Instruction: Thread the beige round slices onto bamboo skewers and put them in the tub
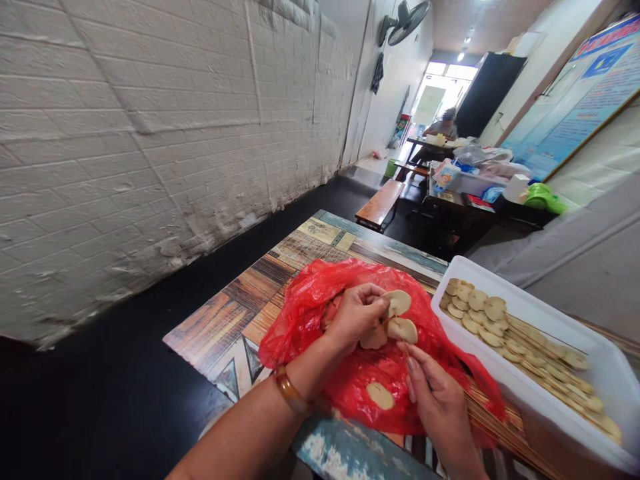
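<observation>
Between its thumb and fingers, my left hand [353, 317] pinches a thin pale beige food slice [399, 303]; its exact kind is unclear. My right hand [436, 393] is closed on a thin wooden skewer [403, 351], whose upper part meets a second slice [403, 330]. Under my left fingers is another slice [374, 337]. Both hands are over an opened red plastic bag [320, 280], and a loose slice [381, 395] lies on it near my right hand. More contents of the bag are partly hidden behind my left hand.
To the right, a white plastic tub [453, 265] holds several skewers of slices [495, 308]. Bare skewers [493, 420] lie beside it on the patterned table [240, 300]. Beyond are a wooden bench [383, 202], a cluttered table and a seated person [445, 125]. A white wall [150, 133] runs along the left.
</observation>
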Available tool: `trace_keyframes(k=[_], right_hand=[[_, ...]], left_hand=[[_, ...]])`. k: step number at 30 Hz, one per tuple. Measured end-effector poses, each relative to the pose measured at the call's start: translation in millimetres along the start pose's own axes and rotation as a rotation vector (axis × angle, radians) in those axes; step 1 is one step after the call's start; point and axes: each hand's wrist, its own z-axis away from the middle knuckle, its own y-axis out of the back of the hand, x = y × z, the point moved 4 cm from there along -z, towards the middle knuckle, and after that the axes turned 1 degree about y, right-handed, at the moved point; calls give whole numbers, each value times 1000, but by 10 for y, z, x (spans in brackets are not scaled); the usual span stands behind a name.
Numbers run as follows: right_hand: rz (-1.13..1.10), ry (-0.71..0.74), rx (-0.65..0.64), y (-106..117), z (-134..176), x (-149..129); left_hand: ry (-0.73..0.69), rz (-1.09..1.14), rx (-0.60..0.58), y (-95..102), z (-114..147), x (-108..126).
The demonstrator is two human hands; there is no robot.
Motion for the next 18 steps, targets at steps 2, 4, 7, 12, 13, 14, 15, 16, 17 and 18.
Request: trace_keyframes(k=[2,4,7,12,13,14,15,16,17,18], right_hand=[[-42,-44,-17,-15,7,9],[-97,-92,-38,-36,17,26],[-219,-153,-77,-67,29,53],[-451,-287,-161,-111,49,65],[-483,-305,-164,-112,53,55],[-509,-319,-166,-112,57,40],[-526,-327,-167,-111,60,21],[-532,-332,-171,-110,62,1],[-531,-335,-176,-111,63,-19],[-527,-335,-180,-111,62,-36]], left_hand=[[13,-1,-1,2,-6,-14],[25,-3,-7,3,-11,-27],[32,-14,-25,7,-17,-42],[66,43,-70,20,-31,-66],[80,70,-82,15,-32,-69],[94,103,-95,6,-31,-72],[108,136,-108,-6,-28,-74],[122,162,-122,-20,-22,-75],[141,177,-138,-36,-15,-79],[159,182,-151,-50,-7,-85]])
